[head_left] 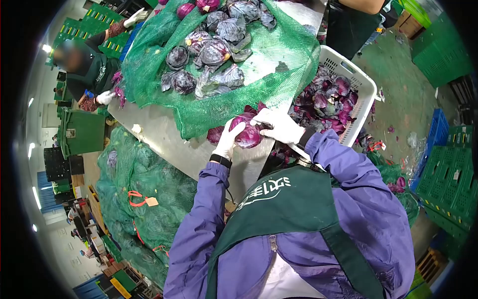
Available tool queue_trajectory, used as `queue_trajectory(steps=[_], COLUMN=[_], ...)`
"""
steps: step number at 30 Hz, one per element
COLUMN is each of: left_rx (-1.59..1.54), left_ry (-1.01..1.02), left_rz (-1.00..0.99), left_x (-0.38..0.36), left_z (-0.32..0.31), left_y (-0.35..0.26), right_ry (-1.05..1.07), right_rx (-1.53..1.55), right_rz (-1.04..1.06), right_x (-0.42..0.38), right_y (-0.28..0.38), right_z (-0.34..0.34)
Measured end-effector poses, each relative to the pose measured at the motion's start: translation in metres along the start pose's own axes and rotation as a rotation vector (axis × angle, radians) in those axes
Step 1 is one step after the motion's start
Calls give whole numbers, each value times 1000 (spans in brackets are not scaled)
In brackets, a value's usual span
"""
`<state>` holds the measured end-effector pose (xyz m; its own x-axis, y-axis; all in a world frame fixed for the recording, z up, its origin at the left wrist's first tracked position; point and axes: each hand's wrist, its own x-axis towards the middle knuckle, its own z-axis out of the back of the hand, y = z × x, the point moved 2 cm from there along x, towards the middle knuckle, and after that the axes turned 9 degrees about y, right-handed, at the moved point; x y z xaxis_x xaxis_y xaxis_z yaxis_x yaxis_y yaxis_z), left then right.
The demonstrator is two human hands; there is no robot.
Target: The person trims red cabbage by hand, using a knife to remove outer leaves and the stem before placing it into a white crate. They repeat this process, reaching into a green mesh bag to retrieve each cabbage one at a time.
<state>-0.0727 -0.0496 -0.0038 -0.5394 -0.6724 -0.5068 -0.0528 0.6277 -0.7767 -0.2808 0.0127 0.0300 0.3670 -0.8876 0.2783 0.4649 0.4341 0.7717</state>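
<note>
A glossy purple red cabbage [247, 137] is held over the near end of the metal table [199, 160]. My left hand [227, 140], in a white glove, wraps round its left side. From the right, my gloved right hand [280, 126] grips its upper edge, where leaves stick out. Another piece of purple cabbage [214, 134] shows just left of my left hand. Beyond both hands, several dull, leafy red cabbages [215, 52] lie on a spread green mesh bag [186, 117].
At the right, a white crate [367, 89] holds loose purple leaves. Full green mesh sacks [144, 184] stand at lower left. One person [89, 74] in white gloves works across the table, another [343, 25] at top right. Green crates [445, 184] are stacked far right.
</note>
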Motion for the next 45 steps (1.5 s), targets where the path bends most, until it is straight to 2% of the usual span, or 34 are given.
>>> queue_trajectory(steps=[1,3,7,9,10,13,15,19,25,27,31,34,35,36,37,38,39,40,41,42,43,44,45], left_rx=[0,12,2,-74,-75,-35,13,94,153,184,156,158,-39,-236,-453,-635,-818,-763,-883,-825,-766,-902,-905], left_ry=[1,17,33,31,28,83,105,158,176,195,168,132,48,-35,62,71,77,79,55,56,59,-54,-57], left_rz=[0,29,52,58,58,63,74,43,44,25,42,37,72,105,150,204,257,216,193,78,-36,101,100], left_x=[1,2,1,1,2,5,6,5,6,6,5,2,3,5,10,-1,-16,-21,-27,-31,-34,-48,-47], left_z=[1,3,1,4,7,9,8,4,5,6,4,2,5,8,12,-7,-26,-18,-30,-32,-34,-58,-53], left_y=[-1,-2,-7,-6,-5,-5,-6,-11,-11,-11,-11,-12,-9,-5,5,-5,-13,-5,-5,6,15,-4,7], right_ry=[-1,155,149,-35,-33,51,160,212,177,204,177,1,-25,-238,-448,-676,-883,-907,-930,-854,-640,-554,-489], right_rx=[-1,138,65,236,238,181,221,255,403,272,245,338,403,632,246,577,290,241,195,124,400,666,729], right_rz=[0,-42,0,-39,-38,-5,-83,-81,-55,-79,-14,-40,-273,-413,-657,-819,-863,-803,-749,-656,-649,-590,-436], right_x=[0,1,1,3,5,8,9,8,4,3,-4,-13,-21,-36,-50,-59,-69,-68,-69,-62,-56,-42,-41], right_y=[-3,-14,-13,-1,-2,-5,-5,-10,-13,-9,-20,-27,-35,-65,-82,-89,-107,-99,-85,-75,-53,-14,-26], right_z=[1,-2,0,5,4,5,7,3,-4,0,-8,-5,-2,-12,-9,-1,-2,1,4,4,2,0,-29])
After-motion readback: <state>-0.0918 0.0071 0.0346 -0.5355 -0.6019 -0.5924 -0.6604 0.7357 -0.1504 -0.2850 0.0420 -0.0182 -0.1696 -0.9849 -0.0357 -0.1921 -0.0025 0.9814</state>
